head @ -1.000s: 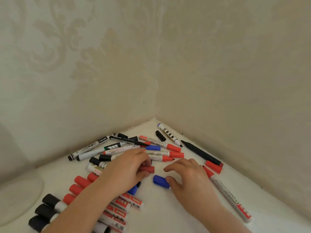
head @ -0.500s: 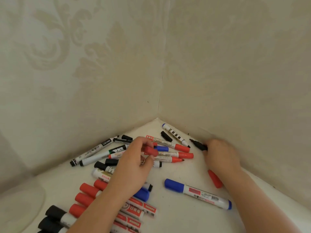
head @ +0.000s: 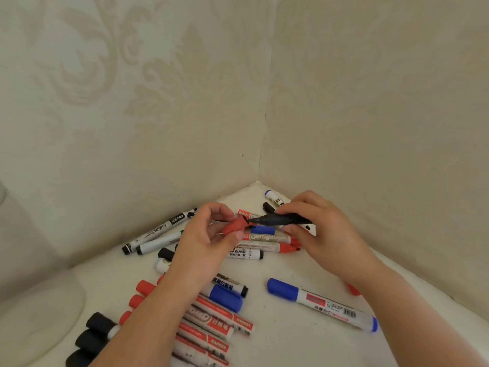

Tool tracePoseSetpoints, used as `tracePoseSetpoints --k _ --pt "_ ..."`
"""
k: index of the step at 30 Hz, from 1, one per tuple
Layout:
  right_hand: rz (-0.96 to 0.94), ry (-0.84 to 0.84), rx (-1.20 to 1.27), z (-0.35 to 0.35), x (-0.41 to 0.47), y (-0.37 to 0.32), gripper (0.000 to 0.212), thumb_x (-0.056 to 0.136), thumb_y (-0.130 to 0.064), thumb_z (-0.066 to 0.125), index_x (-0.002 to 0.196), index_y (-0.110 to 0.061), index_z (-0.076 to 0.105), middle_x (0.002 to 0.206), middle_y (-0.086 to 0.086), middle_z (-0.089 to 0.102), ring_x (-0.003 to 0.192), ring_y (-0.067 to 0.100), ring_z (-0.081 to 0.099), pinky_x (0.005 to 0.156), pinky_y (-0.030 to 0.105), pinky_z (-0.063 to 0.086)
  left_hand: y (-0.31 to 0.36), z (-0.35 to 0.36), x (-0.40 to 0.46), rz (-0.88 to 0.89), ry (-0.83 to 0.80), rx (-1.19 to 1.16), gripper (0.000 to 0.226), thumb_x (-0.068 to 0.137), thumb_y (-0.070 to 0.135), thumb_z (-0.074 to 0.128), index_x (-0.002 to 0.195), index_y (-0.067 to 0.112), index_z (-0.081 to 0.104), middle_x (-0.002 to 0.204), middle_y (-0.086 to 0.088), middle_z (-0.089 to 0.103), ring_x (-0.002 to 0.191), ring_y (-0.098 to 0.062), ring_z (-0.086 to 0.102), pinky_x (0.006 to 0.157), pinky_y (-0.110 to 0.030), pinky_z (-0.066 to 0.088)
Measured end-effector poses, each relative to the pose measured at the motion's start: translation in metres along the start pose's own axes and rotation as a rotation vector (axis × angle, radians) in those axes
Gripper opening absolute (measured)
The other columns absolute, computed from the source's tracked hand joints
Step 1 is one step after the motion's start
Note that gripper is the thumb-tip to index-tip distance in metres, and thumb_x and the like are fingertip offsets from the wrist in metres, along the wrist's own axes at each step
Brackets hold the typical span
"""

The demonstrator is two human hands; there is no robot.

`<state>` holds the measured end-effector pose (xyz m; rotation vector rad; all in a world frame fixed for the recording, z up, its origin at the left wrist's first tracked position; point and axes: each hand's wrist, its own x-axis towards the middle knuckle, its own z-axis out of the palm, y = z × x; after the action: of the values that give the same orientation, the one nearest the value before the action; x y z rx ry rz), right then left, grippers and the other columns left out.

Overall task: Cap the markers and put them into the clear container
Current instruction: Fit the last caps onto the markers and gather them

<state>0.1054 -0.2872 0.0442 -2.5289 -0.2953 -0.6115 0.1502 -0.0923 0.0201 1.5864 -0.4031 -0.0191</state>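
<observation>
The left hand (head: pixel 209 234) pinches a red cap (head: pixel 234 225); the right hand (head: pixel 315 223) grips a black marker (head: pixel 277 219), tip at the cap's mouth above the counter (head: pixel 285 340). Mismatched colours suggest a wrong cap; it may not seat.

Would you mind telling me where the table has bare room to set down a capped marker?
Bare tabletop lies between the blue-capped marker and the red marker row, toward the near edge. The corner pile beneath both hands is crowded.

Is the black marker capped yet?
No. Its bare tip just meets the red cap in the left hand; the right hand holds the black marker.
</observation>
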Motion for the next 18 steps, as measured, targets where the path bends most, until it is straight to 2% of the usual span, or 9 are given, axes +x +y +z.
tracePoseSetpoints --k 4,7,9,11,15,18 --pt "-0.043 0.001 -0.102 -0.003 0.0 0.003 0.032 0.077 -0.009 0.064 0.102 -0.027 0.067 0.093 -0.014 0.056 0.082 0.007 0.049 0.076 0.02 0.036 -0.001 0.0 -0.002 0.038 -0.08 0.084 0.034 0.076 0.0 0.067 0.091 0.027 0.053 0.094 0.009 0.064 0.09 -0.004 0.064 0.08 -0.02 0.049" --pt "-0.065 -0.071 -0.173 -0.004 0.0 -0.002 0.03 0.074 -0.017 0.059 0.1 -0.031 0.067 0.088 -0.011 0.066 0.079 0.01 0.057 0.074 0.017 0.032 0.001 0.003 -0.005 0.157 -0.122 0.308 0.034 0.077 0.009 0.068 0.092 0.037 0.053 0.09 0.019 0.064 0.089 0.003 0.06 0.079 -0.009 0.044" --pt "-0.064 -0.1 -0.161 -0.006 0.001 -0.005 0.027 0.077 -0.025 0.055 0.1 -0.034 0.066 0.084 -0.012 0.068 0.078 0.014 0.06 0.074 0.022 0.034 0.003 0.004 -0.007 0.271 -0.099 0.485 0.028 0.082 0.018 0.064 0.099 0.037 0.054 0.089 0.024 0.06 0.09 0.012 0.054 0.077 -0.003 0.039" --pt "-0.031 -0.123 -0.083 -0.01 0.001 -0.008 0.025 0.08 -0.03 0.052 0.102 -0.036 0.065 0.083 -0.013 0.068 0.077 0.011 0.061 0.073 0.03 0.041 0.005 0.006 -0.007 0.368 -0.082 0.625 0.022 0.087 0.026 0.056 0.109 0.029 0.057 0.09 0.03 0.052 0.088 0.018 0.049 0.075 0.001 0.034" --pt "0.02 -0.198 0.006 -0.011 0.001 -0.01 0.025 0.082 -0.031 0.054 0.103 -0.039 0.065 0.079 -0.012 0.069 0.072 0.013 0.062 0.07 0.041 0.049 0.004 0.013 -0.008 0.407 -0.135 0.787 0.03 0.092 0.035 0.038 0.112 0.021 0.056 0.09 0.017 0.049 0.079 0.002 0.048 0.069 -0.008 0.037" --pt "0.11 -0.23 0.09 -0.007 0.0 -0.009 0.025 0.085 -0.023 0.059 0.103 -0.038 0.067 0.086 -0.011 0.071 0.081 0.018 0.063 0.076 0.043 0.05 0.005 0.014 -0.009 0.372 -0.154 0.825 0.035 0.093 0.037 0.03 0.115 0.02 0.052 0.09 0.011 0.05 0.08 -0.005 0.049 0.068 -0.016 0.037"
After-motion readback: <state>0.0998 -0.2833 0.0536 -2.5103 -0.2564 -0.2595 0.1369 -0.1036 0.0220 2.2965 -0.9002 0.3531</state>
